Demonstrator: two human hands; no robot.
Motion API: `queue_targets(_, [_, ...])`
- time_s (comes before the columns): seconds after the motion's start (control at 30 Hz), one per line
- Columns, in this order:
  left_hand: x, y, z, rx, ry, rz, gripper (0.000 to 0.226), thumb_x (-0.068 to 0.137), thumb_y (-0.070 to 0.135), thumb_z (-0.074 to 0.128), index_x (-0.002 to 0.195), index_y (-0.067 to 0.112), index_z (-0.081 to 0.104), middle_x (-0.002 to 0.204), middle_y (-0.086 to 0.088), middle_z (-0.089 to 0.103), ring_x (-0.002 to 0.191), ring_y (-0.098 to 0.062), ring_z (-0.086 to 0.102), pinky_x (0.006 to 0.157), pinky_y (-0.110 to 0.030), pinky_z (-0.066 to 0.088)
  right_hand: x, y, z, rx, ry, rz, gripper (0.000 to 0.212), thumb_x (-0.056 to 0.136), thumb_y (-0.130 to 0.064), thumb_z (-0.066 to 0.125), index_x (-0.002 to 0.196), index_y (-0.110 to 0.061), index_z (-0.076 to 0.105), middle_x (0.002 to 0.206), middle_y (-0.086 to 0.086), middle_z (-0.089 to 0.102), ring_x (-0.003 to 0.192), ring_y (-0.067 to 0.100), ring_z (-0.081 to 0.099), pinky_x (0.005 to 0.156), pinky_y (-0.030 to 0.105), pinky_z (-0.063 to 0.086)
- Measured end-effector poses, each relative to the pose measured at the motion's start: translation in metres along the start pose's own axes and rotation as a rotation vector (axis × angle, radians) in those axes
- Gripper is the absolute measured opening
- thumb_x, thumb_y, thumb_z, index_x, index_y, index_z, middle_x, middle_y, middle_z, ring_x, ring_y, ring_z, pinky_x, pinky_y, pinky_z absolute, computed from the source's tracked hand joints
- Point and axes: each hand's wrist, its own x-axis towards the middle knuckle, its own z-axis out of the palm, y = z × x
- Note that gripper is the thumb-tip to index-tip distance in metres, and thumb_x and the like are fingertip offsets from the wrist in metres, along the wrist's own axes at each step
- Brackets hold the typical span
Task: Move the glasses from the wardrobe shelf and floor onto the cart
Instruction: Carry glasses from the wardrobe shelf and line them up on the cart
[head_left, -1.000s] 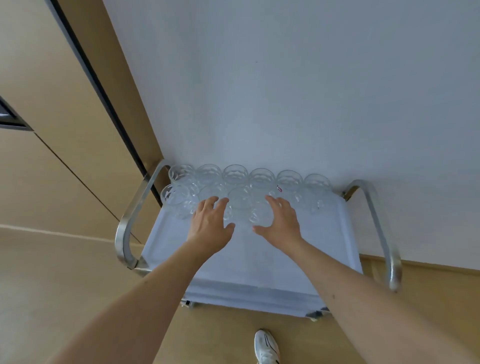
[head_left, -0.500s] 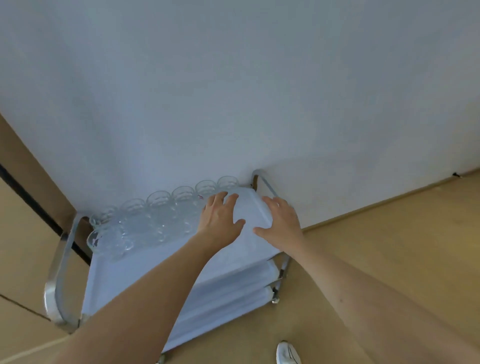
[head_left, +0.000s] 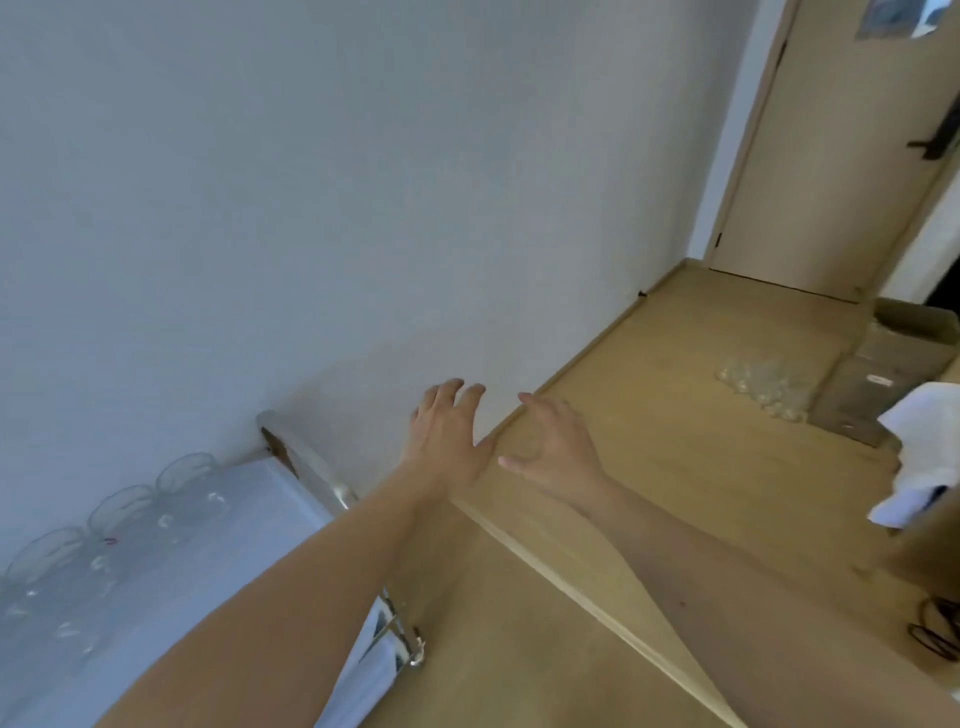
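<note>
So both hands are empty right now. The left hand (head_left: 448, 437) and right hand (head_left: 555, 446) hang out in front with fingers loosely spread, holding nothing, over the spot where the white wall meets the wooden floor (head_left: 649, 441).

The cart (head_left: 249, 525) sits bottom left against the wall, and there's a row of clear glasses on the cart (head_left: 130, 519) lined up along its back edge, rims touching or close to it. The cart's chrome handle (head_left: 311, 467) is just beside the left forearm.

Way off to the right, well apart from the cart, there's a cluster of glasses on the floor (head_left: 761, 383) next to a cardboard box (head_left: 883, 384). It's blurry, so I can't count them.

My read: this is the in-between bit, heading from the cart towards that floor pile for another load. The next move means walking over, crouching down, and picking up a glass in each hand without knocking over the ones packed around them. The wardrobe shelf isn't in view.
</note>
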Motion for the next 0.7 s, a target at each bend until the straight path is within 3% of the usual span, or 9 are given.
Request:
queue_targets(0.3, [0.124, 0.141, 0.077, -0.032, -0.082, 0.203, 0.072, 0.089, 0.045, 0.066, 0.151, 0.022, 0.037, 0.157, -0.01, 0.034, 0.146, -0.03, 0.026, 0.117, -0.044, 0.031, 0.052, 0.143, -0.1, -0.09, 0.092, 0.184, 0.092, 0.08, -0.05, 0.075, 0.156, -0.022, 0.03, 0.157, 0.009, 0.034, 0.144, 0.03, 0.03, 0.117, 0.038, 0.027])
queue_targets(0.7, [0.244, 0.258, 0.136, -0.09, -0.188, 0.441, 0.073, 0.092, 0.044, 0.063, 0.154, 0.021, 0.032, 0.16, -0.01, 0.03, 0.147, -0.029, 0.025, 0.118, -0.045, 0.029, 0.097, 0.253, -0.188, -0.131, 0.228, 0.401, 0.091, 0.083, -0.052, 0.074, 0.157, -0.026, 0.028, 0.157, 0.006, 0.033, 0.142, 0.03, 0.032, 0.116, 0.038, 0.031])
